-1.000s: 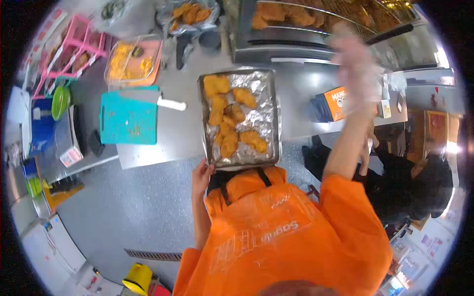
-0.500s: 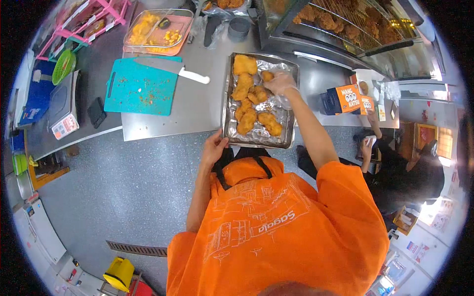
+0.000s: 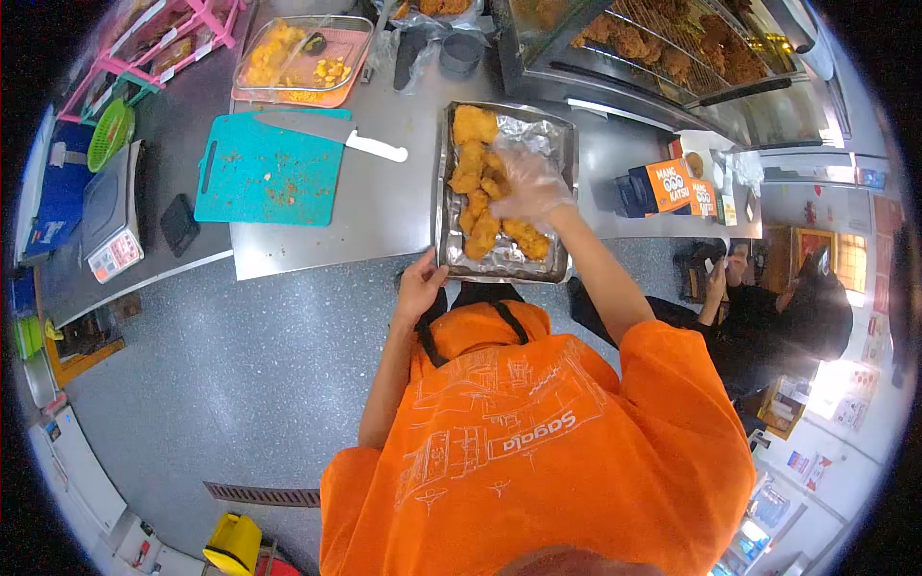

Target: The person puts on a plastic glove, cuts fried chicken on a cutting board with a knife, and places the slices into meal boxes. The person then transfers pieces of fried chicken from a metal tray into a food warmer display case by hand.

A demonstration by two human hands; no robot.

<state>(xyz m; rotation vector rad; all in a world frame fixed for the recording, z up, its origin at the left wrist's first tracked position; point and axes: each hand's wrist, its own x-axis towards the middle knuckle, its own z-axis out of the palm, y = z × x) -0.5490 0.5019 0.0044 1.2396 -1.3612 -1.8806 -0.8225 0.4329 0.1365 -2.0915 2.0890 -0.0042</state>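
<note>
The metal tray (image 3: 570, 154), lined with foil, sits at the counter's front edge with several golden fried pieces (image 3: 473, 171) on it, mostly along its left side and bottom. At the tray's lower left corner my left hand (image 3: 420, 285) grips the rim. My right hand (image 3: 533, 184), in a clear glove, is over the middle of the tray. Its fingers point left and are spread above the fried pieces, slightly blurred, and they partly cover some of them.
Left of the tray lie a white-handled knife (image 3: 376, 147) and a teal cutting board (image 3: 272, 178). Behind are a glass dish (image 3: 303, 62) and a display case (image 3: 663, 58). Orange-black boxes (image 3: 667, 185) stand right. Another person (image 3: 802, 317) is at the far right.
My right hand came from the display case side down to the tray, then moved slightly left and lower over the pieces. The small piece at its fingertips is no longer visible there. My left hand stayed on the corner.
</note>
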